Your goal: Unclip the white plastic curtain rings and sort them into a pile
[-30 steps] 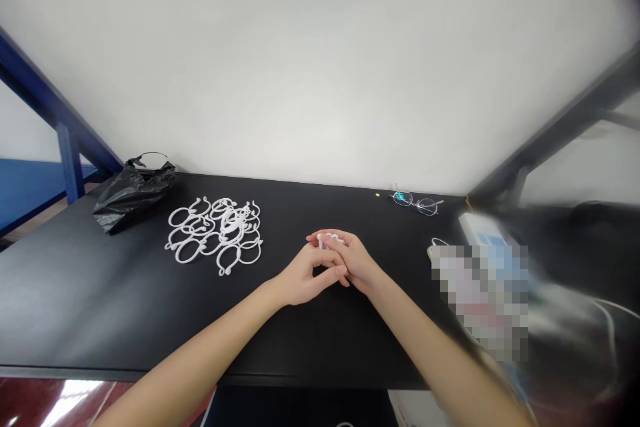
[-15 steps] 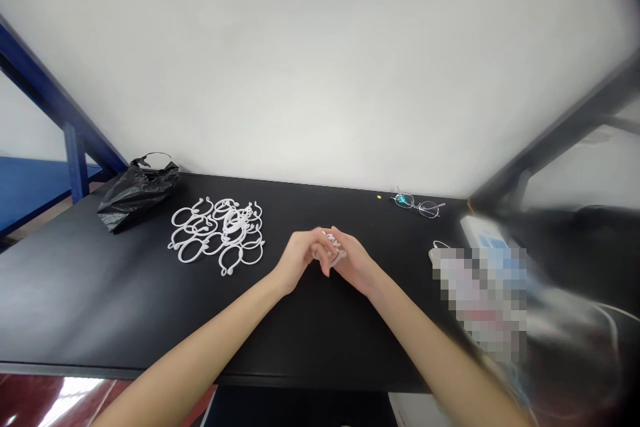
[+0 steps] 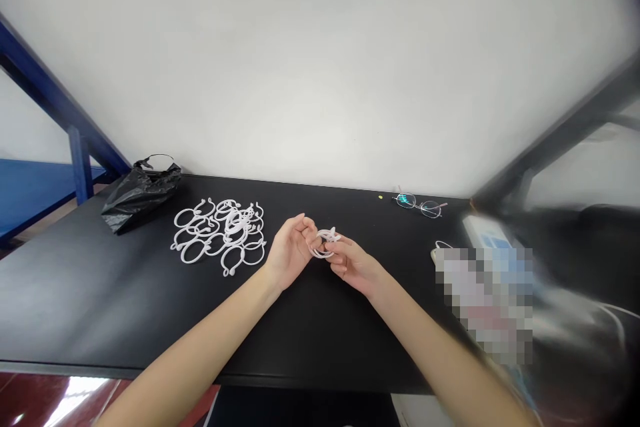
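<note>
while your left hand (image 3: 287, 250) and right hand (image 3: 353, 263) both pinch a small white plastic ring (image 3: 324, 245) over the black tabletop (image 3: 100, 307), a pile of matching rings (image 3: 220, 235) lies at nine o'clock.

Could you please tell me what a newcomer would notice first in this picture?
The left hand and right hand meet mid-table, pinching a white ring between them. To their left a pile of white rings lies on the black table, with a black bag beyond it and glasses far right.
</note>
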`<move>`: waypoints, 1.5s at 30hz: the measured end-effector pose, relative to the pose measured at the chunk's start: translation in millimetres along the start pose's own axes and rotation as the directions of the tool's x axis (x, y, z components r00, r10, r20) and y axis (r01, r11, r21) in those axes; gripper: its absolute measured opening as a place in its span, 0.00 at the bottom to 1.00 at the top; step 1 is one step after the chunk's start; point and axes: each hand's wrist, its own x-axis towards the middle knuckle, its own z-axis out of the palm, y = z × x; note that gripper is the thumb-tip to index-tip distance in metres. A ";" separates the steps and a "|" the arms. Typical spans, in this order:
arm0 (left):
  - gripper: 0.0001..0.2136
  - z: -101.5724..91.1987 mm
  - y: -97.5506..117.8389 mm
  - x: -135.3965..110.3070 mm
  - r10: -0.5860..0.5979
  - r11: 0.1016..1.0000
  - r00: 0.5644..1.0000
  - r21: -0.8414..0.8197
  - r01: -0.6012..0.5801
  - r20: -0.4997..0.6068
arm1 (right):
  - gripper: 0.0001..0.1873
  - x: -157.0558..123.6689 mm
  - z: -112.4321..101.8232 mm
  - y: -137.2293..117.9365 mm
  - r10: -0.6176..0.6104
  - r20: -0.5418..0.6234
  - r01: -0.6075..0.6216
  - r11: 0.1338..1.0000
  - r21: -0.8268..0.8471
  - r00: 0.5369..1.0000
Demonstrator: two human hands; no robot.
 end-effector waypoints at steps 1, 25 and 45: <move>0.09 0.0 -1.5 0.2 0.008 1.000 1.000 0.010 -0.008 -0.014 | 0.15 0.6 0.8 0.9 -0.005 -0.008 0.005 1.000 -0.001 1.000; 0.12 -43.1 -4.4 19.8 0.149 0.152 0.929 0.920 -0.360 0.339 | 0.23 1.7 0.8 2.6 -0.201 -0.093 0.166 0.941 -0.295 0.975; 0.09 -37.5 -1.1 18.2 -0.012 0.370 0.947 0.882 -0.293 0.320 | 0.21 -3.3 3.3 2.7 -0.018 0.145 0.093 0.843 -0.530 0.989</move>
